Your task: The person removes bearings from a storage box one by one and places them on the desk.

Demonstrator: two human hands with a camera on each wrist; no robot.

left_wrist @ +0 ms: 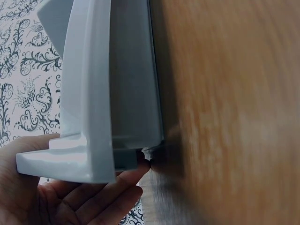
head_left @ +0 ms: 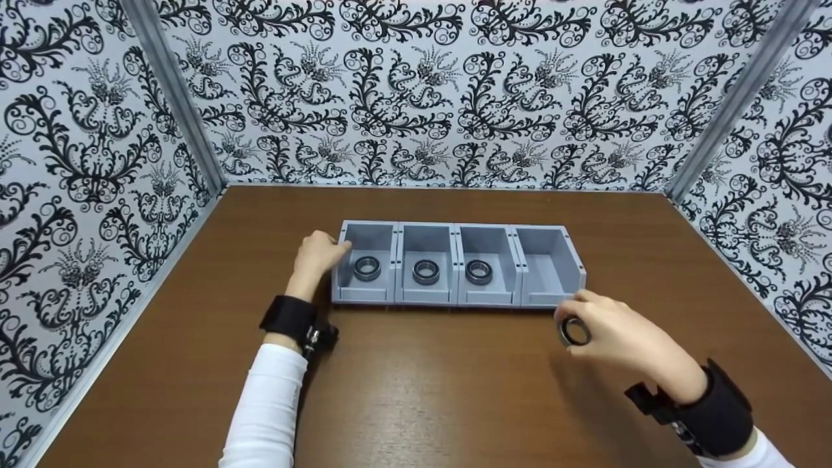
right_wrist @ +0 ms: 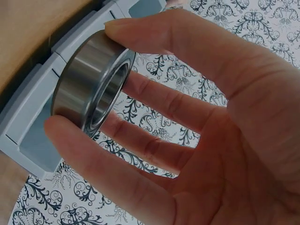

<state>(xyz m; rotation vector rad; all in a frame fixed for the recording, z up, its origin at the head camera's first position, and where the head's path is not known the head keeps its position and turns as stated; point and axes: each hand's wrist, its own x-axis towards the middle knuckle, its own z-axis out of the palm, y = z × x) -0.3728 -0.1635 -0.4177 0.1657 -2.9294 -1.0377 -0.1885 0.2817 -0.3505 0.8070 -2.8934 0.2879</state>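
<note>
My right hand (head_left: 614, 331) pinches a ball bearing (head_left: 574, 331) between thumb and fingertips, in the air just in front of the right end of a row of joined grey storage bins (head_left: 426, 298). In the right wrist view the bearing (right_wrist: 86, 77) shows its shiny steel outer ring, with the thumb on one side and a finger on the other. At the row's left end my left hand (head_left: 318, 253) grips the side wall of the outermost bin (left_wrist: 98, 93), thumb at the rim and fingers outside. One bearing each lies in the left bin (head_left: 367, 268), the second bin (head_left: 426, 272) and the third bin (head_left: 479, 272).
The bins stand on a brown wooden table (head_left: 403, 383). Behind it and on both sides rise panels (head_left: 422, 97) with a black and white floral pattern, joined by grey corner posts (head_left: 172, 84). Each wrist wears a black strap (head_left: 289, 318) with a small camera.
</note>
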